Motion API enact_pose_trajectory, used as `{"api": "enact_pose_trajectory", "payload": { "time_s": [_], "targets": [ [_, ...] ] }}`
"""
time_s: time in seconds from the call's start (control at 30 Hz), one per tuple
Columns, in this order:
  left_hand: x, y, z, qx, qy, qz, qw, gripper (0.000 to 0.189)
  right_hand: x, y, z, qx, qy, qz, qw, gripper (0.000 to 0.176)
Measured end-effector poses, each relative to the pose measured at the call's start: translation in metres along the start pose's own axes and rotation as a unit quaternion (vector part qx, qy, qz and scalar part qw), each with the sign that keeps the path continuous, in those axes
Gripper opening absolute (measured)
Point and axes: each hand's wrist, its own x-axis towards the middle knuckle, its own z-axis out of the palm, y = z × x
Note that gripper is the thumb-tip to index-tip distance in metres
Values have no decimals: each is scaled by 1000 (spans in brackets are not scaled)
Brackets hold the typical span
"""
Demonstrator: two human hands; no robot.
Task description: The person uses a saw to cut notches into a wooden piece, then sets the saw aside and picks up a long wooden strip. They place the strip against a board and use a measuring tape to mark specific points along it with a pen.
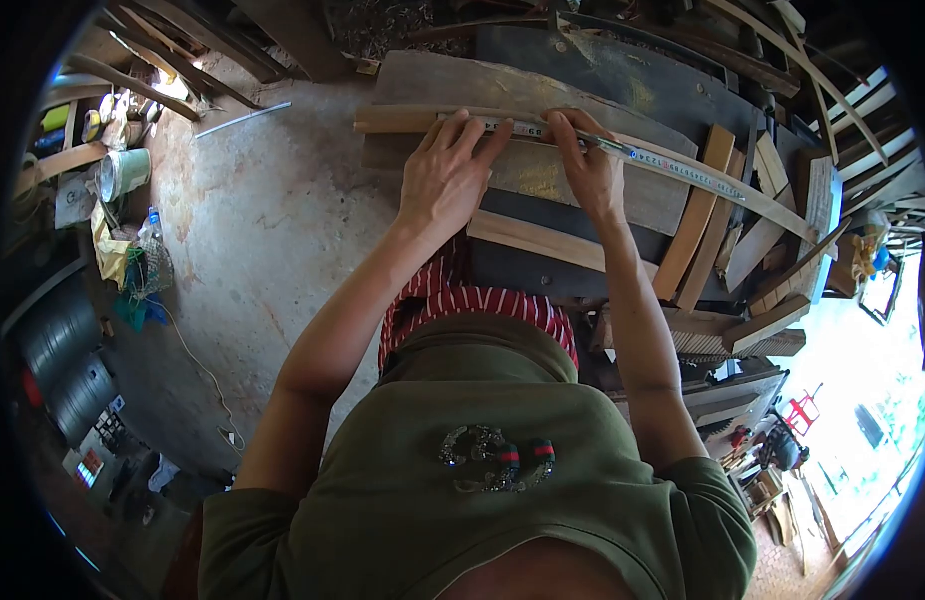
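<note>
A long, narrow wooden strip (394, 120) lies across the far side of the workbench. A white measuring tape (682, 172) with printed numbers runs along it, passing under both hands. My left hand (447, 168) has its fingers bent over the strip, with the thumb and fingertips pressing the tape against the wood. To its right, my right hand (590, 168) is closed at the tape, its fingers curled at the edge of the strip. A thin greenish piece shows beside the right fingers; what it is I cannot make out.
Wooden boards (694, 228) lie on the dark workbench (522, 262) at the right. A pale plank (552, 243) lies nearer my body. Scrap timber crowds the far right. A bucket (125, 172) and black drums (57, 325) stand at the left on the concrete floor (272, 210).
</note>
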Motion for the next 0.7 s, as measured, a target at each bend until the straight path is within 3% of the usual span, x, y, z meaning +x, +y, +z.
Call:
{"api": "enact_pose_trajectory", "payload": {
  "time_s": [0.23,0.4,0.7],
  "targets": [
    [2,1,0,23,-2,9,1000,64,0,2,4,-39,-11,-16,999,30],
    [3,1,-2,23,-1,9,1000,62,2,8,10,-24,32,-59,997,19],
    [3,0,1,36,-4,9,999,62,3,4,12,-80,42,-110,990,15]
  ]
}}
